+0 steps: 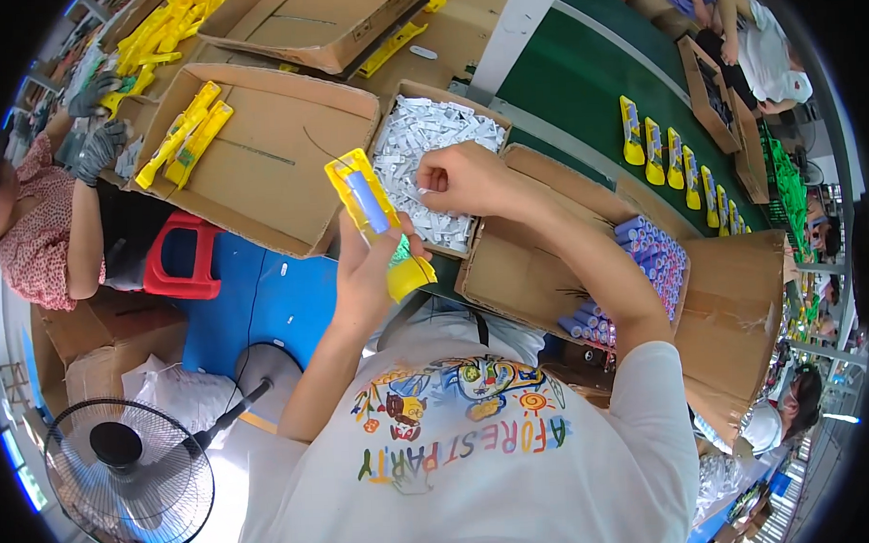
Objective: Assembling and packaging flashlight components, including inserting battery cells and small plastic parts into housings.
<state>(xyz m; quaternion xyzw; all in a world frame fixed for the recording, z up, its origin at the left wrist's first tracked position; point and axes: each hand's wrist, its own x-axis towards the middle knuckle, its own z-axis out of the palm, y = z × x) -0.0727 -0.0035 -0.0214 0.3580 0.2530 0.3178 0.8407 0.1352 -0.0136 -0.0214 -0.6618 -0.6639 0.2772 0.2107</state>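
My left hand [363, 274] is wrapped around a long yellow plastic housing [415, 278] and holds it tilted in front of my chest. A blue-purple cylindrical battery [367, 202] lies in its upper part, and a bit of green [401, 251] shows lower down. A thin dark wire sticks up from its top end. Over a cardboard box [387, 120] heaped with small white plastic pieces [434, 133], my right hand [462, 180] has its fingers pinched together at the heap. What they hold, if anything, is too small to make out.
A shallow cardboard tray [287, 152] holds a few yellow housings [186, 137]. At right, a carton [539, 258] contains many purple batteries [650, 264]. Yellow units line a green conveyor [581, 75]. A gloved co-worker [45, 218] sits left, near a red stool [183, 256] and a fan [130, 474].
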